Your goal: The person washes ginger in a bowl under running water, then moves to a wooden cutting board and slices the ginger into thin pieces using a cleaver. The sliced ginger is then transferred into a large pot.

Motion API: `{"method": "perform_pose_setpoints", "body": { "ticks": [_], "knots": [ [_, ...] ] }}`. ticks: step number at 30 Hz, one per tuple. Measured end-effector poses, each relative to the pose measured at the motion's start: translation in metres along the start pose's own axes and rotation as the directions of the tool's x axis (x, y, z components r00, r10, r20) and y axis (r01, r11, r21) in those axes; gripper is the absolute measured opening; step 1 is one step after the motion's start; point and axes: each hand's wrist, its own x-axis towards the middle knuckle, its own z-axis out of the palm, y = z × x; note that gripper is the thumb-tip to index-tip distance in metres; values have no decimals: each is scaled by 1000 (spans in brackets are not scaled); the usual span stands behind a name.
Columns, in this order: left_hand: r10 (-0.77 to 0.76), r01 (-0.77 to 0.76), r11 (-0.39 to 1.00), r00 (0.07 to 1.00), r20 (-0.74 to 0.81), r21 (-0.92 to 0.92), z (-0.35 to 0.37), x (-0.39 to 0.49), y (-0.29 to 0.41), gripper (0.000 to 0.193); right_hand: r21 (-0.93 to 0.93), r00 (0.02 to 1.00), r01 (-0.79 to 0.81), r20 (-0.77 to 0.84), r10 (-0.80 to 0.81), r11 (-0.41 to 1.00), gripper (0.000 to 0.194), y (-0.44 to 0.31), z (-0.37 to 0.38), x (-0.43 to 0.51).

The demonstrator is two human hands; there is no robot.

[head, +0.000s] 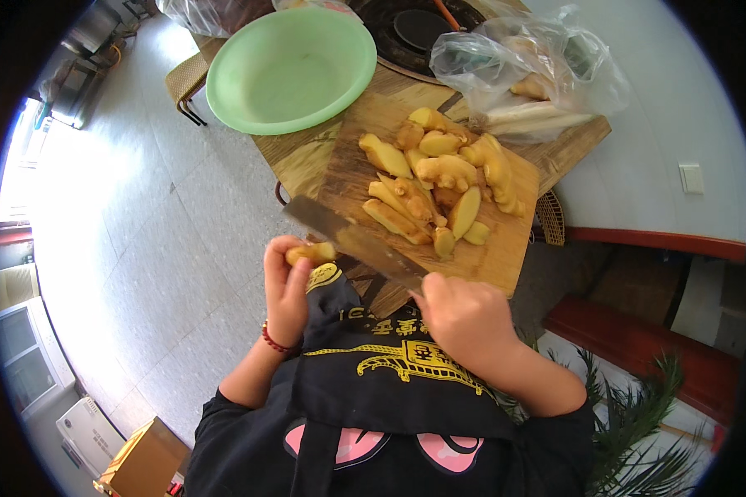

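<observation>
My left hand (287,286) holds a piece of ginger root (311,253) between thumb and fingers, just off the near left edge of a wooden cutting board (494,267). In my right hand (466,317) is the handle of a broad cleaver (360,245). Its blade reaches to the upper left, over the board's near edge, beside the held ginger. Several ginger pieces (446,172) lie heaped on the board, some with pale yellow cut faces, others knobbly with brownish skin. My right fist hides most of the cleaver's handle.
A light green plastic basin (292,71) stands at the table's far left. Behind the board are a round black burner (419,31) and a clear plastic bag (534,81) with more ginger inside. A woven stool (188,77) is left of the table, and a white wall (646,136) rises at the right.
</observation>
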Motion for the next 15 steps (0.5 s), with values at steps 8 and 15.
{"method": "perform_pose_setpoints", "body": {
  "ticks": [8,15],
  "knots": [
    [49,-253,792,933,356,555,6,55,58,25,139,980,-186,-42,193,973,28,12,-20,-6],
    [-55,-473,286,860,507,833,35,70,54,26,166,974,-212,-46,222,963,26,19,-20,-16]
  ]
}}
